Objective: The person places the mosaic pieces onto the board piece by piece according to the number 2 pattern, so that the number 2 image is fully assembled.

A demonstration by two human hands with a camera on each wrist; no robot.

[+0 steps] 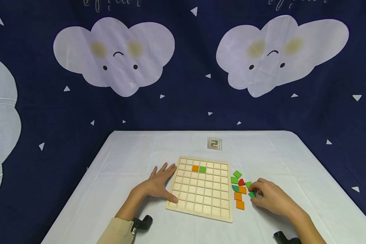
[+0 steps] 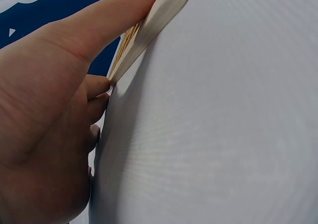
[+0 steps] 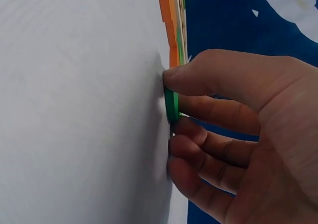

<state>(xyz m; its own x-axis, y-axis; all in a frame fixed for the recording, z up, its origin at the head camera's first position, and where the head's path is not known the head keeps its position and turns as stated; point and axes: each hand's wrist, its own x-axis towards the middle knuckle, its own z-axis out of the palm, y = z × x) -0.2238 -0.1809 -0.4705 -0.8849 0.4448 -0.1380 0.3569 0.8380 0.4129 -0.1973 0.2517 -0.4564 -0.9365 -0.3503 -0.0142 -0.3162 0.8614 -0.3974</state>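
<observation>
A wooden grid board (image 1: pixel 198 201) lies on the table, with an orange square tile (image 1: pixel 195 168) and a green square tile (image 1: pixel 202 169) in adjoining cells near its far side. Spread along the board's left edge is my left hand (image 1: pixel 158 183); its thumb rests on the near left corner and the fingertips touch the edge higher up. Right of the board, my right hand (image 1: pixel 271 196) pinches a dark green tile (image 3: pixel 171 105) between thumb and finger, low at the table surface. Close to those fingers lie a light green tile (image 1: pixel 248 184), a red quarter-round tile (image 1: pixel 241 182) and an orange tile (image 1: pixel 242 190).
More loose tiles sit by the board's right edge: green squares (image 1: pixel 234 180), a dark green curved tile (image 1: pixel 235 188) and orange squares (image 1: pixel 240 205). Behind the board lies a small pattern card (image 1: pixel 215 143). A dark cloud-printed curtain (image 1: pixel 195 101) hangs past the white table (image 1: pixel 134 149).
</observation>
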